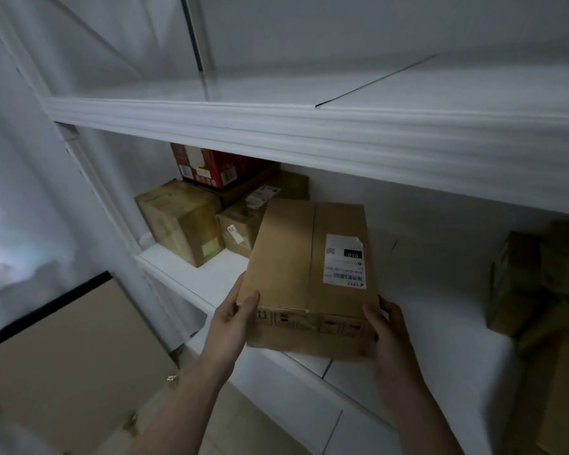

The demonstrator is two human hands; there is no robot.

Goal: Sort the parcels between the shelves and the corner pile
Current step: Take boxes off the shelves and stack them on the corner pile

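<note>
A brown cardboard parcel (296,274) with a white shipping label sits at the front edge of the middle shelf (440,330). My left hand (234,320) grips its near left corner, thumb on top. My right hand (388,336) grips its near right corner. Further back on the left of the same shelf stand several brown parcels (184,221), with a red printed box (211,169) on top of them.
The upper white shelf (309,126) hangs low above the parcel. More brown boxes (539,290) are stacked at the right end of the middle shelf. A large flat cardboard box (63,356) lies at lower left beside the shelf post.
</note>
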